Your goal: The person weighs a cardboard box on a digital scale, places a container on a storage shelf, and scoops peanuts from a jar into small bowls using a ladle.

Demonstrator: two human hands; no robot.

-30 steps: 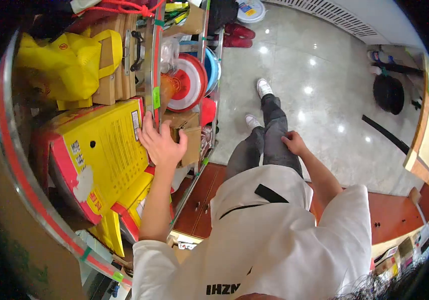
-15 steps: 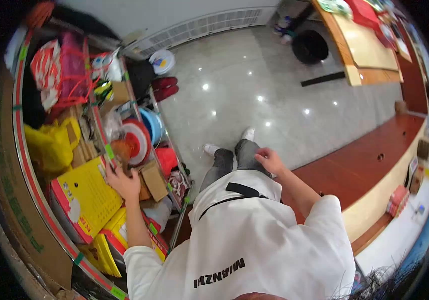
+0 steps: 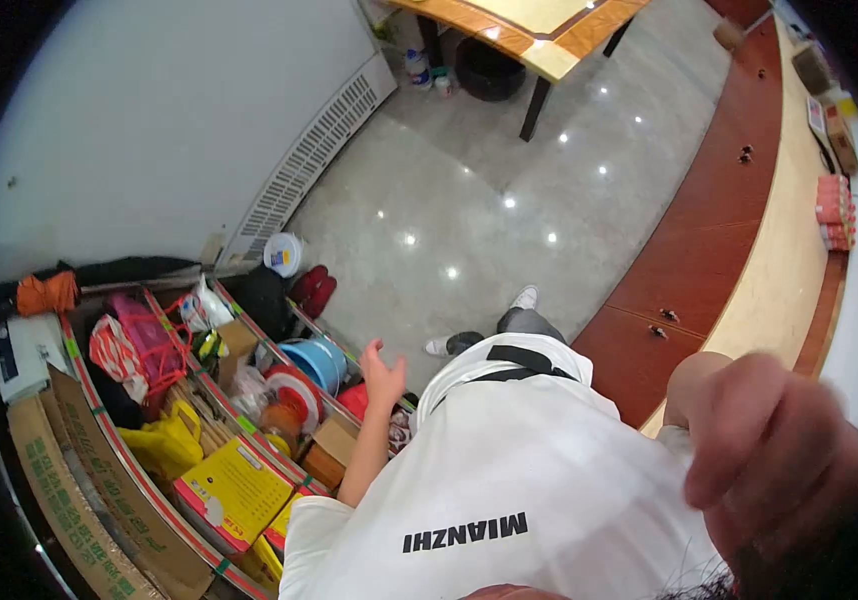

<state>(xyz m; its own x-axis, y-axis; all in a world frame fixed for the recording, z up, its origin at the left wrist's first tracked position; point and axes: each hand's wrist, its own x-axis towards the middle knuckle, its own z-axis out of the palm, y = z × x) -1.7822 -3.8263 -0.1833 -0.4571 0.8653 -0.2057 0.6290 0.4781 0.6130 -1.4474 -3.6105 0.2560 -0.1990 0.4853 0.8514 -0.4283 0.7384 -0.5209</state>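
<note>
My left hand (image 3: 383, 372) is raised at the edge of the shelf rack, fingers apart and nothing held. It is nearest to the red item (image 3: 354, 400) and the blue basin (image 3: 316, 362). My right hand (image 3: 774, 450) is close to the camera at the lower right, blurred, with its fingers curled; what it holds, if anything, is hidden. Below my left hand, the rack holds a cardboard box (image 3: 334, 450), a red and white round lid (image 3: 294, 397) and a yellow box (image 3: 236, 492).
A wooden table (image 3: 549, 58) stands at the top, beside a black bin (image 3: 490, 70). Red-brown cabinets (image 3: 694, 240) under a pale counter (image 3: 757, 240) line the right. A white bucket (image 3: 284, 255) and red shoes (image 3: 313, 290) sit on the floor by the rack.
The view has turned, bringing the counter and white wall further in. My left hand has left the yellow box and shelf rail. My right hand has risen from my thigh toward the camera.
</note>
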